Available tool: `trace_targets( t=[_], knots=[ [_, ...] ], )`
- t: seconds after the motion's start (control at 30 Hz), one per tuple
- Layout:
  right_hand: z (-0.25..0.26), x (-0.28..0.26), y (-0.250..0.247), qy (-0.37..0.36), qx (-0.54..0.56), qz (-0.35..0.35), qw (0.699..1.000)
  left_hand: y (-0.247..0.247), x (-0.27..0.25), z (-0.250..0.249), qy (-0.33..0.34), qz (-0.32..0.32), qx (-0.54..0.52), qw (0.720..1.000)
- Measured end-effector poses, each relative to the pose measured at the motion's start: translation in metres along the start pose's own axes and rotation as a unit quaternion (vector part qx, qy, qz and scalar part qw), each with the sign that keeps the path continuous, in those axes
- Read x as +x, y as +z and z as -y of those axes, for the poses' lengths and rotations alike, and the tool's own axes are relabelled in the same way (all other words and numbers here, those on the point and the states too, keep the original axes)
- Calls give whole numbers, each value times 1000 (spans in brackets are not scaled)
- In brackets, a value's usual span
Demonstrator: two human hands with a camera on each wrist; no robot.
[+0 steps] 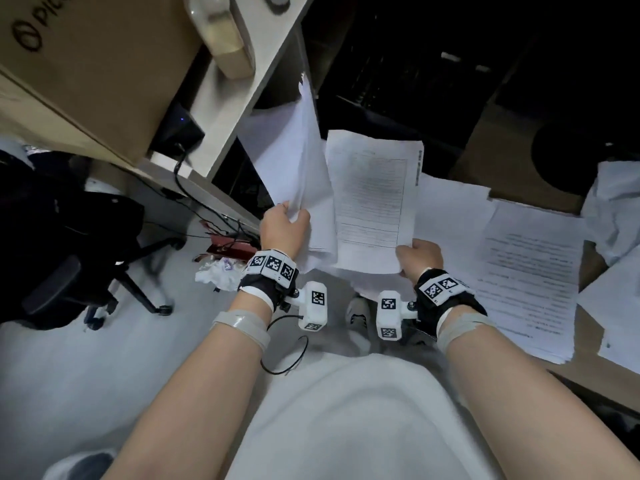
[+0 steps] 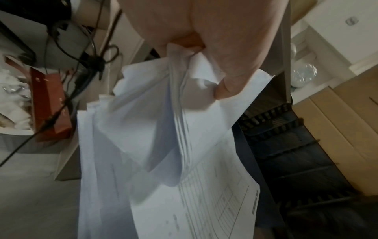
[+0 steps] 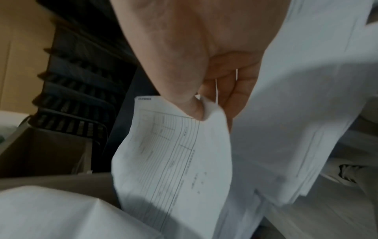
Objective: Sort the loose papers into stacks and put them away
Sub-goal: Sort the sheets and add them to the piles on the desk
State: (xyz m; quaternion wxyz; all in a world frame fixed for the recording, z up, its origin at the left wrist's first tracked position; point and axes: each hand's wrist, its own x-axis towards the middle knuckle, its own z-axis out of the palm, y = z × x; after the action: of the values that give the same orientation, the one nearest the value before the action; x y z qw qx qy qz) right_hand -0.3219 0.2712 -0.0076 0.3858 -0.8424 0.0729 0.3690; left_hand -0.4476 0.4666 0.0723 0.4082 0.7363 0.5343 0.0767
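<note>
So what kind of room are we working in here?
Probably an office or its storeroom. A wheeled desk chair stands beside a pale desk with cables hanging off it, cardboard boxes sit around, and printed forms lie in a stack while both hands hold more sheets.

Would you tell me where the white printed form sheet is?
In the head view, the white printed form sheet is centre, pinched by the right hand, beside the left hand's paper bundle.

White papers (image 1: 301,161) held aloft (printed).
</note>
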Motion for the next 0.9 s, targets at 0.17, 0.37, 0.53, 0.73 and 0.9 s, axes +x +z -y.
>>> trace_targets(
  t=[0.17,0.37,0.53,0.73,0.9],
  knots=[
    [20,4,49,-12,-1,40,999,-26,3,21,-14,-32,-17,999],
    [27,15,75,16,-28,93,995,-25,7,36,4,27,-55,998],
    [32,2,46,-88,-5,31,996,1,6,26,15,97,-113,989],
    [53,-18,10,-133,127,178,967,39,3,-2,40,154,-114,981],
    [38,-12,-21,-104,133,121,978,58,0,-25,77,176,-84,978]
  ],
)
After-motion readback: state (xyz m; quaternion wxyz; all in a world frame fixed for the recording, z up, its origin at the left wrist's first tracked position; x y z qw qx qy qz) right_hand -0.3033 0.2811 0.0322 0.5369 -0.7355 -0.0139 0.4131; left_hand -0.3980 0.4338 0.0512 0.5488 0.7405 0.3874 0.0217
